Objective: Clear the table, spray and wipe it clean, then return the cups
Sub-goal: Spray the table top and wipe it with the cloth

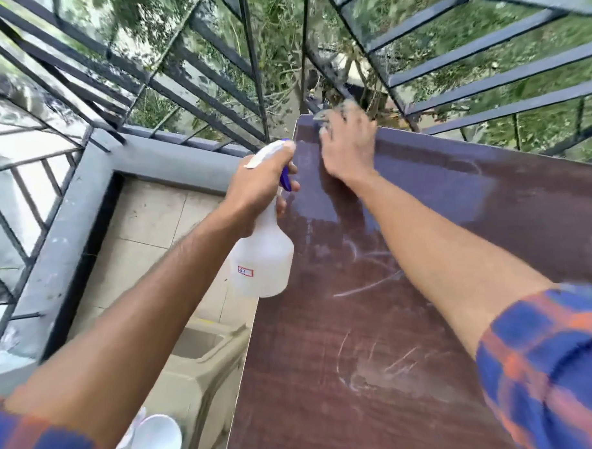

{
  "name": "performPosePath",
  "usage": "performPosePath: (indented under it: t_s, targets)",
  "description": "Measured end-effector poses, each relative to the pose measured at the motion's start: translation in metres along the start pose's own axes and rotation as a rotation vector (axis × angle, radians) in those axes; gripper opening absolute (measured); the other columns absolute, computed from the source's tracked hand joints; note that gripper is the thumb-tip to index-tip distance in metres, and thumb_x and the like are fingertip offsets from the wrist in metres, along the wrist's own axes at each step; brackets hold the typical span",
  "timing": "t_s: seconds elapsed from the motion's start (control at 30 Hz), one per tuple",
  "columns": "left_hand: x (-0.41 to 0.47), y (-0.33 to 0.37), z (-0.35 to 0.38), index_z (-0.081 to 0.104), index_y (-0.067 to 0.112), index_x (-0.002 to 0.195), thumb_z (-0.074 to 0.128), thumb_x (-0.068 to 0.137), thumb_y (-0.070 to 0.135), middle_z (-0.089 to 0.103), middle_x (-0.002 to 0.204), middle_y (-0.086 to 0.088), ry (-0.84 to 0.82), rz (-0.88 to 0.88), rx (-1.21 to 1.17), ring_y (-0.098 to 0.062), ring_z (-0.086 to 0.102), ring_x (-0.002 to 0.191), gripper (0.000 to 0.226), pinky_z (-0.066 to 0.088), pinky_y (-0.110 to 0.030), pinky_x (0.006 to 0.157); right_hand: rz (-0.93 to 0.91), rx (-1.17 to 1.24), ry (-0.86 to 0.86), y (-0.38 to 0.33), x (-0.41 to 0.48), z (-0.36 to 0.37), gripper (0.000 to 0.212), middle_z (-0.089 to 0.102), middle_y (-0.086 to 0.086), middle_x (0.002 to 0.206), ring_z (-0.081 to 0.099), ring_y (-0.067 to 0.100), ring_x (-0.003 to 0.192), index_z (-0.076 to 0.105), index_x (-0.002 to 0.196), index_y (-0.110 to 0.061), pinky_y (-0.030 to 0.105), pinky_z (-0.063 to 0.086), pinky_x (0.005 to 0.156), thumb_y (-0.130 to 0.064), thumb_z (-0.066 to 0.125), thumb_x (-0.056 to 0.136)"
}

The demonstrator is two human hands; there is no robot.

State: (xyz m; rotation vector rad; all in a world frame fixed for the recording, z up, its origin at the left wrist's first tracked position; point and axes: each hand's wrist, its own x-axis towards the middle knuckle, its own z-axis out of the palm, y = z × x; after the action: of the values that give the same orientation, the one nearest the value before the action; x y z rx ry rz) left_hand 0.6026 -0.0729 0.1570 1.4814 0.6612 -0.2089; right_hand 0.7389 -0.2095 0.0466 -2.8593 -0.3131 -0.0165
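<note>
On the far left, black metal railings [48, 81] stand on a grey ledge [63, 239] that runs around a balcony. Inside the ledge is a pale tiled floor [153, 222]. At the bottom left, a white cup [156, 439] sits off the table, with its open top facing up. It is just beside a tan plastic seat [199, 372] that stands against the table's left edge.

Next comes the left hand [256, 188]. Its fingers are curled tight around the neck of a white spray bottle [262, 259], and one finger lies on the blue trigger. The bottle hangs in the air over the left edge of the table. It has a small red-edged label, and I cannot tell how full it is.

The brown table [360, 373] fills the middle and right. Its top has white scratches, and a wet, shiny patch near the far end.

The right hand [349, 148] lies on the far left corner of the table. Its fingers are spread out and mostly flat, pressing on a grey cloth [322, 117], which is blurry. Both arms have blue and orange checked sleeves.

Green trees [281, 40] show behind the bars.
</note>
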Motion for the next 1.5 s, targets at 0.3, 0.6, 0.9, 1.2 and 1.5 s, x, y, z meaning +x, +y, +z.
performPosePath:
  t_s: [0.3, 0.6, 0.9, 1.2, 1.5]
  targets:
    - [0.003, -0.006, 0.062, 0.062, 0.015, 0.082, 0.058, 0.102, 0.04, 0.064, 0.071, -0.006, -0.095, -0.034, 0.029, -0.021, 0.058, 0.06, 0.032, 0.037, -0.022, 0.042, 0.154, 0.002, 0.048, 0.134, -0.073, -0.023, 0.046, 0.038, 0.013, 0.158, 0.041, 0.037, 0.14, 0.056, 0.139, -0.023, 0.057, 0.029, 0.115, -0.042, 0.041, 0.1]
    - [-0.009, -0.006, 0.087, 0.063, 0.013, 0.081, 0.056, 0.102, 0.041, 0.067, 0.073, -0.011, -0.087, -0.045, 0.034, -0.021, 0.057, 0.06, 0.036, 0.04, -0.026, 0.049, 0.829, 0.037, 0.117, 0.255, -0.054, -0.077, 0.04, 0.031, 0.008, 0.16, 0.032, 0.035, 0.145, 0.051, 0.139, -0.022, 0.057, 0.021, 0.12, -0.036, 0.047, 0.102]
    - [-0.015, -0.002, 0.081, 0.059, 0.019, 0.082, 0.051, 0.105, 0.035, 0.064, 0.063, 0.003, -0.007, 0.011, 0.051, -0.026, 0.062, 0.077, 0.029, 0.04, -0.027, 0.05, -0.047, 0.115, -0.193, 0.063, -0.034, -0.025, 0.042, 0.026, 0.007, 0.165, 0.024, 0.031, 0.151, 0.049, 0.144, -0.031, 0.055, 0.009, 0.124, -0.033, 0.049, 0.101]
    - [-0.035, -0.01, 0.078, 0.061, 0.019, 0.089, 0.053, 0.104, 0.032, 0.062, 0.087, -0.008, 0.002, 0.039, 0.008, -0.021, 0.066, 0.076, 0.021, 0.042, -0.027, 0.051, 0.582, 0.027, 0.149, 0.261, -0.1, -0.067, 0.05, 0.04, 0.013, 0.153, 0.046, 0.036, 0.134, 0.055, 0.137, -0.024, 0.056, 0.034, 0.111, -0.046, 0.041, 0.095]
    - [-0.062, -0.016, 0.035, 0.061, 0.016, 0.079, 0.056, 0.102, 0.028, 0.064, 0.072, -0.009, 0.117, 0.007, -0.026, -0.024, 0.048, 0.059, 0.027, 0.037, -0.024, 0.043, 0.454, 0.105, -0.033, 0.1, -0.09, -0.042, 0.047, 0.016, 0.009, 0.169, 0.018, 0.034, 0.153, 0.044, 0.148, -0.022, 0.055, 0.01, 0.124, -0.031, 0.05, 0.102]
